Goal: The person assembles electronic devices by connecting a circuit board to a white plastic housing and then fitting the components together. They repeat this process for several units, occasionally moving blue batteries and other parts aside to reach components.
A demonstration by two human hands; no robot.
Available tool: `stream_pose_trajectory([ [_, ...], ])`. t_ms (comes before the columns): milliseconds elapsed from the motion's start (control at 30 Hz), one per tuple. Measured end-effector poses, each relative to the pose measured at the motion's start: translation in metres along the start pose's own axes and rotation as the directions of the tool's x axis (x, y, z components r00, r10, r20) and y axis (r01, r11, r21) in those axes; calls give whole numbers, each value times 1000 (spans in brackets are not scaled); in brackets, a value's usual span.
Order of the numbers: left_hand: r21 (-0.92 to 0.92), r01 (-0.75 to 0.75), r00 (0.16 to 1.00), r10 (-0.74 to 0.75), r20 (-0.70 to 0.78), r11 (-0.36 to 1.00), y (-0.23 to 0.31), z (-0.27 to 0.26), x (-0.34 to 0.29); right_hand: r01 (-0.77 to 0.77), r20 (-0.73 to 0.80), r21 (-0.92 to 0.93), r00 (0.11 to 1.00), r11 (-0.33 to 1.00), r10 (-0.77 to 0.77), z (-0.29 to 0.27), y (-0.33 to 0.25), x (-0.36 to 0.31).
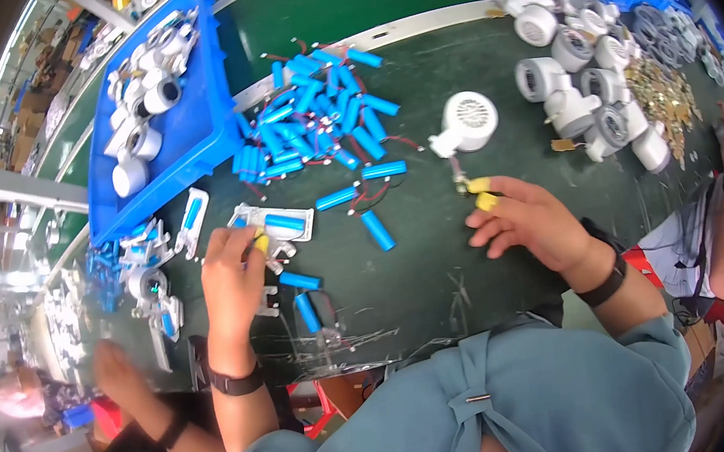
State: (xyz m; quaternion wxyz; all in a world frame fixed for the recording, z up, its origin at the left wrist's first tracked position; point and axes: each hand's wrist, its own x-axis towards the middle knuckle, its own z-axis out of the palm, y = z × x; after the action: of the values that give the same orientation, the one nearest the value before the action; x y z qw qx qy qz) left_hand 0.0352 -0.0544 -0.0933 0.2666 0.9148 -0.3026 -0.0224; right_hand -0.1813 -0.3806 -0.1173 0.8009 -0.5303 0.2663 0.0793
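My left hand (236, 275), yellow covers on its fingertips, is closed at the near end of a white plastic handle shell (297, 234). A blue cylindrical battery (286, 222) lies in that shell. Yellow-covered too, the thumb and forefinger of my right hand (531, 222) pinch a small circuit board (464, 185); the other fingers are loosely curled. Short wires run from this board up to a white round fan head (469, 119) with a slotted grille, lying on the dark green table. Between my hands are loose blue batteries (377, 230) with thin red and black wires.
Beyond lies a heap of blue batteries (310, 109). A blue crate (221, 89) at the left holds white fan parts. White fan heads (572, 47) and small circuit boards (664, 99) are piled at the right. Co-workers' arms (163, 417) show at both sides.
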Motion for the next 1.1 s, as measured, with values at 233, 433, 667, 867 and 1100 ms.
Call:
stream_pose_trajectory([
  [233,123,-156,940,186,-287,980,8,0,2,89,-49,42,995,995,-87,10,2,21],
  [433,-284,-299,946,244,-214,911,-2,7,-5,80,28,-122,997,989,-77,17,-1,44],
  [667,-687,145,985,-170,32,712,61,23,-8,107,22,-264,994,958,-105,12,4,46],
  [867,-808,381,919,-89,383,449,71,54,-33,109,74,-33,992,993,-107,12,16,42],
  [1100,-536,-50,963,183,198,843,91,83,-23,160,136,13,978,987,-160,5,24,35],
])
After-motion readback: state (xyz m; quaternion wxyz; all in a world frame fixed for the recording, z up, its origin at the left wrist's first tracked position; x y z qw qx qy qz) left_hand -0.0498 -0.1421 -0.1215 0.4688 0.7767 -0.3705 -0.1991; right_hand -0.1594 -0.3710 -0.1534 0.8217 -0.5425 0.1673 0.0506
